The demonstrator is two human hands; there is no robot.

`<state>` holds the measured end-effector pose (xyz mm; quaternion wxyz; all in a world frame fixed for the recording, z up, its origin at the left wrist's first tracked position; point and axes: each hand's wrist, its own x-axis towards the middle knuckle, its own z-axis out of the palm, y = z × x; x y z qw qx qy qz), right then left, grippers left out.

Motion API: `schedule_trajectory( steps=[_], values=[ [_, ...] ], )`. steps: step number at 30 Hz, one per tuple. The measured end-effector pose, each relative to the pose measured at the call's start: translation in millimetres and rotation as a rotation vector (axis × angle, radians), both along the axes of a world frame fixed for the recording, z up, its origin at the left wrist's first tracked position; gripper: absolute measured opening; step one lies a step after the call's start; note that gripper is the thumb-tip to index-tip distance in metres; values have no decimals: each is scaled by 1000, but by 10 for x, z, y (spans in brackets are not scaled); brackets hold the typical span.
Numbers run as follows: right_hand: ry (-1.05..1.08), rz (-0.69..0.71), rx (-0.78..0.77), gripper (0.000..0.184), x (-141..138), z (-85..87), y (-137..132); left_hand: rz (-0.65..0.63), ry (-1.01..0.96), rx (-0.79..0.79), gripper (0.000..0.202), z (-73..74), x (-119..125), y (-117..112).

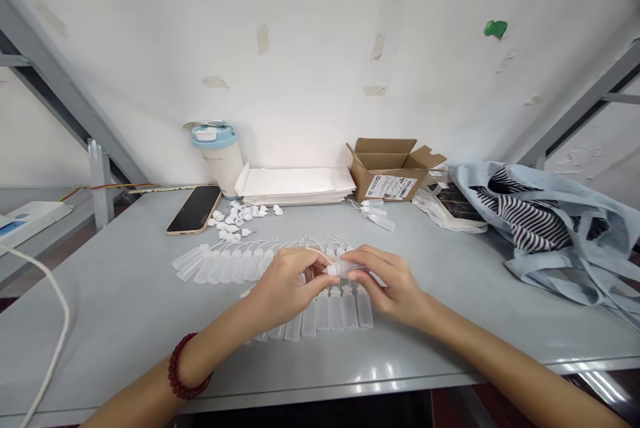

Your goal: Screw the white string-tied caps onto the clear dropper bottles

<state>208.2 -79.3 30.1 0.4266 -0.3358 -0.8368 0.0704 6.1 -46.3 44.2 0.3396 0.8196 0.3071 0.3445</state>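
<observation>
Left hand: our left hand (287, 285), a red bead bracelet (181, 369) on its wrist, was curled with fingertips pinched on the left end of a small translucent squeeze bottle (344, 269).
Right hand: our right hand (393, 281) was closed in a pinch on the bottle's right end.
Bottle's place: it sat between our two hands, raised just above the bench (120, 295), and equally near to both.
Long axis: it ran left to right across us, cap end toward the left hand.
Beneath the hands: a near row of bottles (330, 311) lay side by side.
Farther back: a second row (220, 265), then loose white caps (237, 215).
At the wall: a phone (195, 209), a lidded cup (220, 155), white mailers (295, 185), a cardboard box (390, 171).
</observation>
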Motion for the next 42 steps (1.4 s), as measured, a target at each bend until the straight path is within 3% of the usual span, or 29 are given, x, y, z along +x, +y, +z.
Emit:
schedule_trajectory(
  steps=[3, 5, 9, 12, 15, 17, 21, 23, 25, 27, 30, 32, 42],
  values=[
    [48, -50, -99, 17, -11, 11, -2, 31, -12, 5, 7, -10, 16, -4],
    [63, -76, -113, 17, -16, 32, -1, 39, -41, -104, 8, 29, 24, -4],
    [76, -91, -35, 15, -16, 71, 3, 35, -124, -430, 22, 145, 12, 13],
    [74, -62, 61, 19, -14, 60, 8, -23, -77, -515, 30, 182, -9, 30],
    [49, -50, 97, 20, -12, 31, 7, -87, -6, -496, 37, 159, -15, 25],
    [38, -65, 63, 19, -9, 24, 1, -70, 10, -384, 33, 115, -10, 12],
    [63, -92, -93, 18, 1, 63, -10, -13, 17, 158, 20, -5, -1, -3],
    [99, -78, -202, 20, 1, 95, -12, -19, 27, 313, 19, -36, -1, -2],
    [127, -65, -304, 23, -3, 120, -12, -22, 44, 278, 18, -18, 2, -5],
    [142, -68, -332, 25, -6, 130, -10, -14, 59, 121, 18, 38, 6, -13],
    [128, -88, -205, 22, -5, 115, 0, -32, 90, -122, 27, 123, 12, -32],
    [110, -88, -103, 19, 1, 95, 8, -58, 95, -199, 32, 143, 14, -42],
    [94, 25, 1, 21, -5, 68, -7, -104, 131, -158, 36, 136, 12, -68]
  ],
)
